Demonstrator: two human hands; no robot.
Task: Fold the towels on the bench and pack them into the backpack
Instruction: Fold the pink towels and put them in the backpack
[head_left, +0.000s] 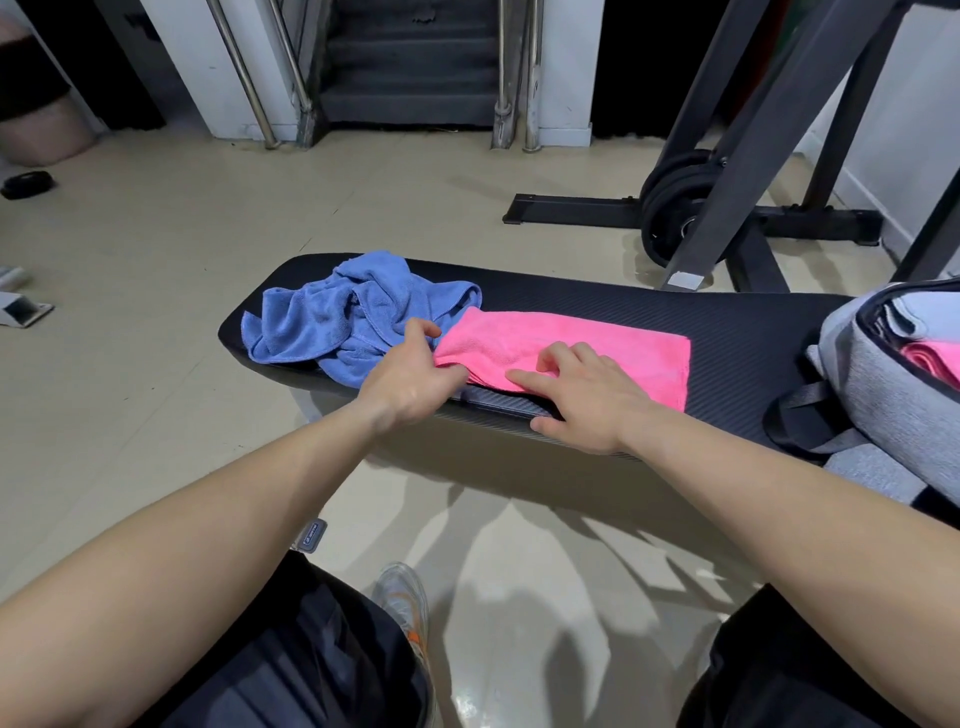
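Pink microfibre towel (597, 338): folded into a long strip, lying flat across the middle of the black padded counter (727, 322). Long edges run left to right, and the near edge sits close to the counter's front lip. The strip's left end touches the crumpled blue terry towel (332, 322), which is heaped at the counter's left end, not folded.

Left hand (410, 374): fingers curled and pinching the strip's left end. Right hand (576, 395): flat on the strip's near half, fingers straight and slightly apart, pressing down; the thumb lies on the counter's edge.

Likely step: halving the strip, with the left end to be carried over toward the right.

Handling, as judged:
- The cloth is light, soft and limp, with no stiffness to hold a crease.
- The layers may slide apart if only the top one is taken.
- The best hold looks like the whole stack at the end corners.
- The flat hand can anchor the fold line.

Grey fabric backpack (857, 374): at the counter's right end, well apart from the strip, mouth open. Something pink (930, 358) shows inside, probably a towel already packed.

Beyond the counter: pale tiled floor (156, 249) and black weight plates (670, 202) on a dark steel frame.
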